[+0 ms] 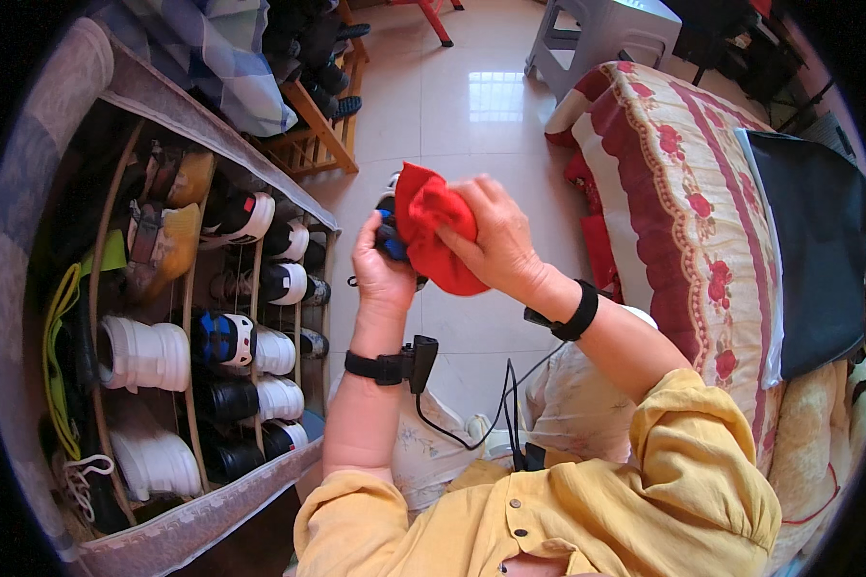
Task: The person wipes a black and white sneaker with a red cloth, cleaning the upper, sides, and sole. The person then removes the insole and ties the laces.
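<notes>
A pale plastic stool (611,37) stands near a rose-patterned bedspread (688,231).

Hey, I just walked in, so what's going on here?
Someone in a yellow shirt holds what looks like a black-and-blue shoe in the left hand. The right hand holds a bunched red cloth against it. More shoes fill a fabric-sided rack to the left; a flowered cover lies to the right.

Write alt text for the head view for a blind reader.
A person in yellow holds a blue-and-black shoe in the left hand; the right hand grips a red cloth partly covering it. A fabric-sided rack of shoes stands at left; a red-and-cream floral cover is spread at right.
</notes>
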Demonstrator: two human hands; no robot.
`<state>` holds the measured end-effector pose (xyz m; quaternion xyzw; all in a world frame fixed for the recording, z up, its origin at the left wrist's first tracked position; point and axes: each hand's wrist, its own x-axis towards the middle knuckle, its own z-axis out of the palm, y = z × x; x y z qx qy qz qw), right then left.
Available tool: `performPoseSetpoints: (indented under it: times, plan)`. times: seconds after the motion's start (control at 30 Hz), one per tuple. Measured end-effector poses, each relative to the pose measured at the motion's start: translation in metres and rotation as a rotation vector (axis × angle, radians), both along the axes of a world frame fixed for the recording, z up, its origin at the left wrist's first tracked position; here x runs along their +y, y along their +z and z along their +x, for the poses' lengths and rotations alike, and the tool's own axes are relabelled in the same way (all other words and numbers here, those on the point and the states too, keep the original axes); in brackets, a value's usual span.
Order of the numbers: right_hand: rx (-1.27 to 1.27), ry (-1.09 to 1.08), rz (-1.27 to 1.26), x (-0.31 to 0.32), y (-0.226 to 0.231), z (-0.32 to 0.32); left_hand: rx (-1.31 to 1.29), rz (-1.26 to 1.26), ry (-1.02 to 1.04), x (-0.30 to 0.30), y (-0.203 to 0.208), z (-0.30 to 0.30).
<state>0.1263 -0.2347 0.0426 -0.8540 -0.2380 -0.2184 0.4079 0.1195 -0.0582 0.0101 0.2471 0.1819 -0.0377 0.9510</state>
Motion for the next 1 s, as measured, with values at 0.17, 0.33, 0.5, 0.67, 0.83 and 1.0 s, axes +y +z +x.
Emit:
performPoseSetpoints:
  times: [0.17,0.33,0.5,0.67,0.83,1.0]
  plan:
    - [-0.146,0.016,-0.097,0.025,0.006,0.007,-0.009,0.145,-0.09,-0.028,-0.008,-0.013]
    - [-0.135,0.14,-0.188,0.029,-0.015,0.0,-0.109,0.023,-0.088,-0.002,-0.018,-0.008]
    - [0.181,0.172,-0.193,0.012,-0.037,-0.005,0.067,-0.066,0.055,0.022,-0.01,0.0]
    - [0.448,0.029,-0.046,0.002,-0.032,0.009,-0.04,0.041,0.132,0.004,0.005,-0.001]
    - [0.216,0.016,0.319,0.012,-0.01,0.016,-0.211,0.255,-0.069,-0.018,0.01,-0.014]
    - [-0.049,0.049,0.178,0.015,-0.006,0.01,-0.223,0.3,-0.143,-0.018,0.01,-0.019]
